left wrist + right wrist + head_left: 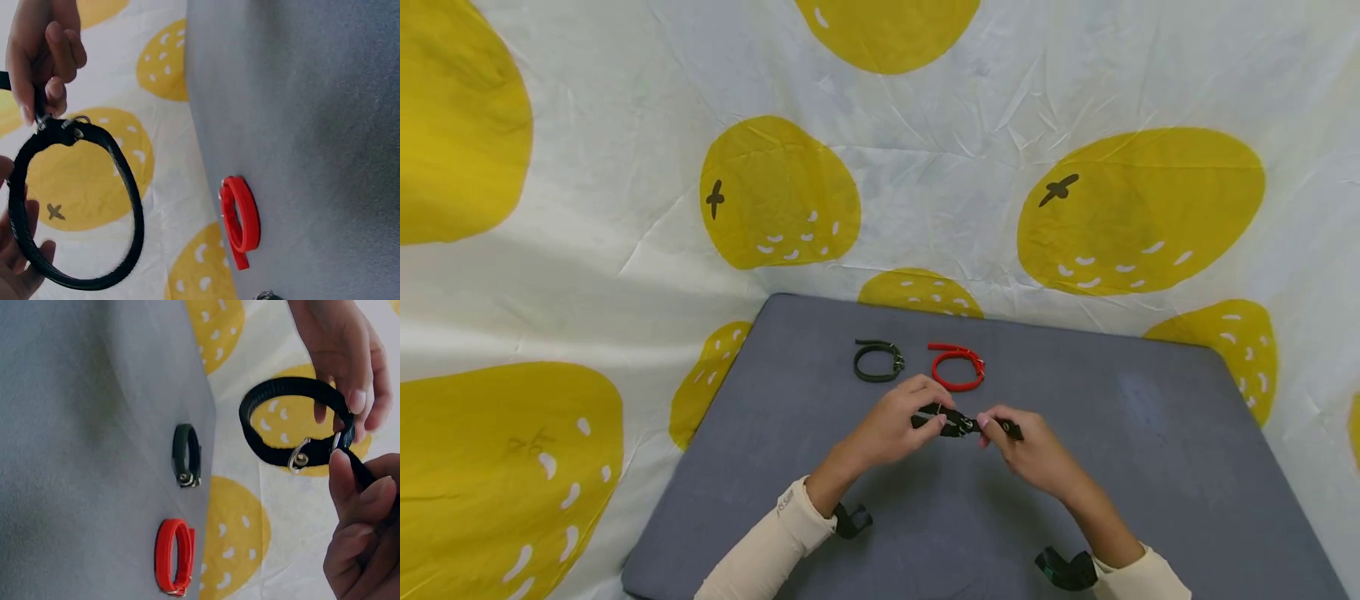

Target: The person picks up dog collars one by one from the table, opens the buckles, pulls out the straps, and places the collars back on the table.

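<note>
Both hands hold a black buckled collar (942,425) up over the table, its strap closed into a loop. My left hand (898,421) grips the loop's side, thumb and fingers around the band. With thumb and fingers my right hand (1026,450) pinches the strap end close to the metal buckle (338,440). A metal D-ring (299,456) stands out from the band beside it. In the left wrist view the loop (136,215) hangs wide and round between the hands. Part of the strap end is hidden in the right fingers.
A dark green collar (874,379) and a red collar (958,387), both buckled into loops, lie side by side toward the back of the grey table (1112,483). A white cloth with yellow fruit shapes (925,200) hangs behind. Black straps (1067,570) sit at the wrists.
</note>
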A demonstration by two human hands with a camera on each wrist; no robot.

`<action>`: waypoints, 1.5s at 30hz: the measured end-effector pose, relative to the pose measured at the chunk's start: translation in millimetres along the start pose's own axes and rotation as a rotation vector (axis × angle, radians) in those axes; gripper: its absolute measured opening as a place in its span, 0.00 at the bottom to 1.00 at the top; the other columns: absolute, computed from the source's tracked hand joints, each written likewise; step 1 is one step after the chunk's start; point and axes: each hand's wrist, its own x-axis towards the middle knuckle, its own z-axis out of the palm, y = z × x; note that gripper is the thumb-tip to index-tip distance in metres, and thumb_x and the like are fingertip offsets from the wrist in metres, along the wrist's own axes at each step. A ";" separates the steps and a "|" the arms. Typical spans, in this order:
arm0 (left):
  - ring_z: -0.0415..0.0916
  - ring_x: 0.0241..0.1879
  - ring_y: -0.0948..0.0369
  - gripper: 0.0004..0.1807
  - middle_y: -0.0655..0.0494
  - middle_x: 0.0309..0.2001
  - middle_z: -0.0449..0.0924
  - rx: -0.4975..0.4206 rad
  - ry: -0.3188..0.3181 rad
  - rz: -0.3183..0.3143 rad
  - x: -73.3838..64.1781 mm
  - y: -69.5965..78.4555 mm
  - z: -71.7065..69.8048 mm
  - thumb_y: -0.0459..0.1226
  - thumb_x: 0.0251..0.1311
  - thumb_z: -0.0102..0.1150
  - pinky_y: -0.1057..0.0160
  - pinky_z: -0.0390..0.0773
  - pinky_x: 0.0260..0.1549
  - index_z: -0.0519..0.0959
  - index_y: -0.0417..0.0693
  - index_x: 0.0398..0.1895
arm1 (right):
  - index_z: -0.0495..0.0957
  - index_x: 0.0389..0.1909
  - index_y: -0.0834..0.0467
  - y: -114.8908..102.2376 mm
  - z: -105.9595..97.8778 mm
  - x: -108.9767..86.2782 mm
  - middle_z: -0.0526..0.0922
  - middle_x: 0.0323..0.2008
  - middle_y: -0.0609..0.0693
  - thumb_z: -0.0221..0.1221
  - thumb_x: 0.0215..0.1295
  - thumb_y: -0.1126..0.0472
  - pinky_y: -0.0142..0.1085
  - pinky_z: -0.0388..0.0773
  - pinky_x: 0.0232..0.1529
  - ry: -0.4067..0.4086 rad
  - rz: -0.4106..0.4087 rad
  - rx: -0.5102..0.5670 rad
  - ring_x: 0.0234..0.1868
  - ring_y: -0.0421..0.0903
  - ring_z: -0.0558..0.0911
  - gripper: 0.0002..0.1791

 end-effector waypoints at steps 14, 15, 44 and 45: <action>0.77 0.33 0.67 0.04 0.63 0.41 0.82 0.576 0.072 0.194 11.8 17.5 8.2 0.42 0.65 0.66 0.68 0.75 0.35 0.87 0.58 0.40 | 0.79 0.34 0.56 -7.0 6.1 0.3 0.78 0.25 0.41 0.54 0.75 0.68 0.28 0.68 0.19 0.135 -0.249 -0.172 0.18 0.28 0.65 0.09; 0.77 0.34 0.67 0.03 0.63 0.40 0.82 0.586 0.076 0.190 12.7 20.2 7.9 0.43 0.65 0.66 0.67 0.75 0.37 0.87 0.58 0.39 | 0.79 0.34 0.56 -7.5 5.8 0.2 0.78 0.25 0.40 0.54 0.74 0.69 0.28 0.68 0.19 0.142 -0.270 -0.171 0.18 0.28 0.65 0.09; 0.62 0.28 0.66 0.04 0.58 0.31 0.68 0.698 -0.256 -0.066 7.4 50.1 9.4 0.34 0.71 0.56 0.75 0.69 0.34 0.74 0.48 0.36 | 0.77 0.33 0.57 -3.5 14.4 3.0 0.75 0.23 0.42 0.52 0.76 0.68 0.30 0.69 0.16 -0.022 -0.235 0.016 0.17 0.30 0.67 0.10; 0.59 0.27 0.67 0.04 0.58 0.30 0.67 0.693 -0.260 -0.066 6.8 49.8 9.1 0.34 0.71 0.56 0.75 0.64 0.30 0.74 0.48 0.35 | 0.78 0.34 0.58 -3.8 13.6 3.1 0.75 0.23 0.43 0.52 0.76 0.67 0.30 0.69 0.15 -0.051 -0.207 0.064 0.15 0.30 0.67 0.09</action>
